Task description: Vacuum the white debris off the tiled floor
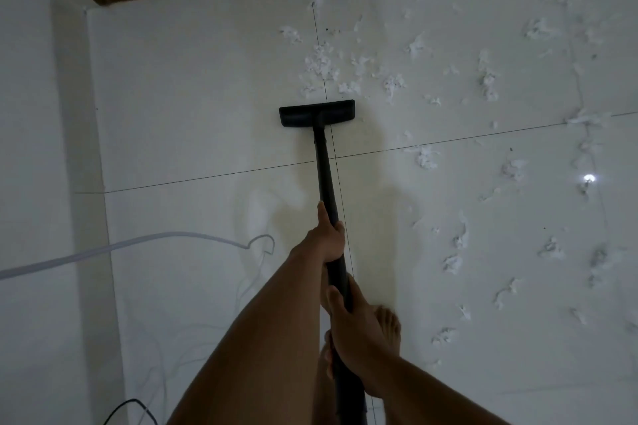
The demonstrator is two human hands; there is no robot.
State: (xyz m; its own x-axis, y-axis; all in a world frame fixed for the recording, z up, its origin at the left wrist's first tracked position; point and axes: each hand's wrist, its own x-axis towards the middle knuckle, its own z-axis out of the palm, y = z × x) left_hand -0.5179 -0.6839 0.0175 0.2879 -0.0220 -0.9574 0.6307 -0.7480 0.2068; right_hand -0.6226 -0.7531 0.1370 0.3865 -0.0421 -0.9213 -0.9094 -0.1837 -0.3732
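White tiles make up the tiled floor [193, 86], and it fills most of the frame. The white debris [322, 64] is spread over the upper middle and all down the right side (the left side looks bare). The black vacuum pole [326, 179] runs from the bottom middle straight up the frame. Its flat head [316, 113] sits on the floor, and the nearest bits lie just above it, so the next push probably goes up the frame. The left hand [328, 238] is closed around the pole higher up, nearer the head. The right hand [352, 324] grips it lower down.
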